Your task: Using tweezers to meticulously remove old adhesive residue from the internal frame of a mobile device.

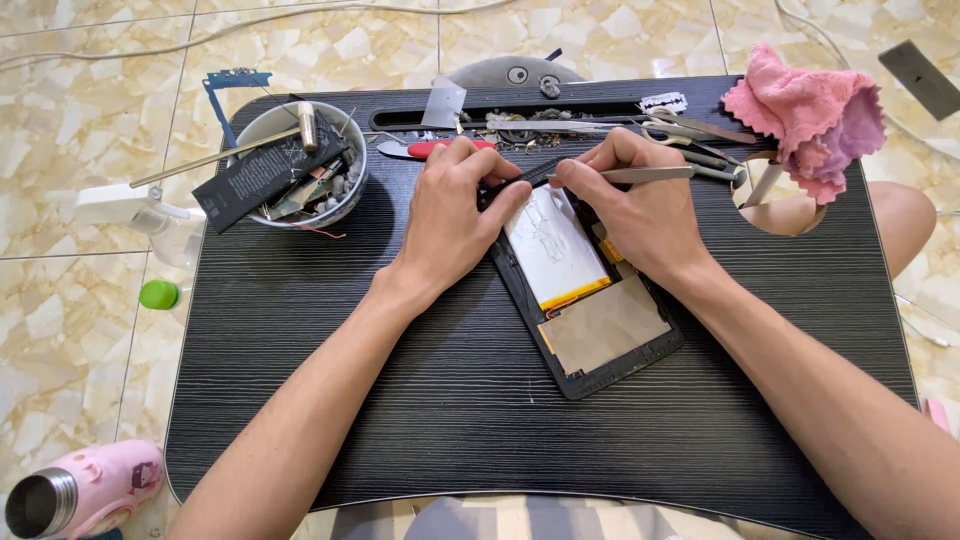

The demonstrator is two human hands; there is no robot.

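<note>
Opened black tablet (585, 300) with silver battery, mid-desk, far end pinned under left hand (455, 215). Right hand (640, 205) pinching thin metal tweezers (640, 174) at its top edge. White bowl of scrap parts (300, 165) near far left corner of black wood-grain lap desk (400, 400).

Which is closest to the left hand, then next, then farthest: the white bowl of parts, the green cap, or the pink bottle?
From the left hand:
1. White round bowl of parts, left on the black tray.
2. Small green round cap, on the floor beyond the tray's left edge.
3. Pink metal bottle, bottom-left corner.
</note>
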